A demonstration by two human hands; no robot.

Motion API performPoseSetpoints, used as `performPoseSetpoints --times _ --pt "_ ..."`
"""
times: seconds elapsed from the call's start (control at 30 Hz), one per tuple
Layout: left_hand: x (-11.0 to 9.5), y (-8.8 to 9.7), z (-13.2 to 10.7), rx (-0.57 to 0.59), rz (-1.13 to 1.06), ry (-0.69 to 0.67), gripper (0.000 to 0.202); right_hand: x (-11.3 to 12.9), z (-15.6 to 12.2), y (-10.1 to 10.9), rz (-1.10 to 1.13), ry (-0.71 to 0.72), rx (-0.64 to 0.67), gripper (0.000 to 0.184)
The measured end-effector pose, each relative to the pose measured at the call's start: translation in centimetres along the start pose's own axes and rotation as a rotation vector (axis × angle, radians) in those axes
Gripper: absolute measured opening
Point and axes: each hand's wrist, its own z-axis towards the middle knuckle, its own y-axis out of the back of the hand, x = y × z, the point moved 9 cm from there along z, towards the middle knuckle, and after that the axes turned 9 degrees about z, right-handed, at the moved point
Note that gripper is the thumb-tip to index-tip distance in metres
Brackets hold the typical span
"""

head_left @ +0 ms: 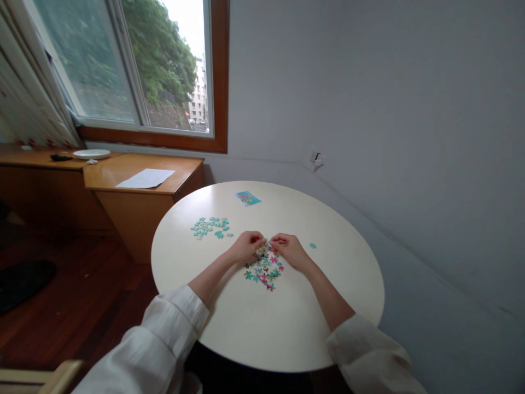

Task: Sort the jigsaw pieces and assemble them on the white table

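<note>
Over the far side of a pile of mixed jigsaw puzzle pieces, my left hand and my right hand almost meet at the fingertips. Each has thumb and fingers pinched together. A small greenish puzzle piece shows between the fingertips; its outline is too small to make out well. The pile has pink, teal, yellow and dark pieces and lies loose on the white round table. Part of it is hidden by my hands.
Teal puzzle pieces lie spread at the left, with one lone teal piece to the right. A blue picture card rests near the far edge. Beyond stands a wooden desk with a paper sheet and a white plate.
</note>
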Motion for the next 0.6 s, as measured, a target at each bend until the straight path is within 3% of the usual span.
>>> performPoseSetpoints --times 0.13,0.23,0.33,0.43,0.6 --pt "1.6 2.2 0.5 -0.128 0.058 0.07 0.025 -0.1 0.0 0.3 -0.007 0.012 -0.016 0.025" --pt "3.9 4.6 0.5 -0.25 0.21 0.208 0.027 -0.3 -0.1 0.4 -0.011 0.007 -0.016 0.026" --pt "6.3 6.4 0.0 -0.284 0.454 0.385 0.027 -0.6 -0.3 0.3 -0.013 0.0 -0.013 0.027" --pt "7.9 7.3 -0.4 -0.288 0.628 0.501 0.029 -0.7 -0.4 0.2 -0.02 0.0 -0.007 0.027" --pt "8.9 7.5 -0.7 -0.298 0.742 0.532 0.03 -0.9 -0.4 0.1 -0.024 -0.005 -0.001 0.026"
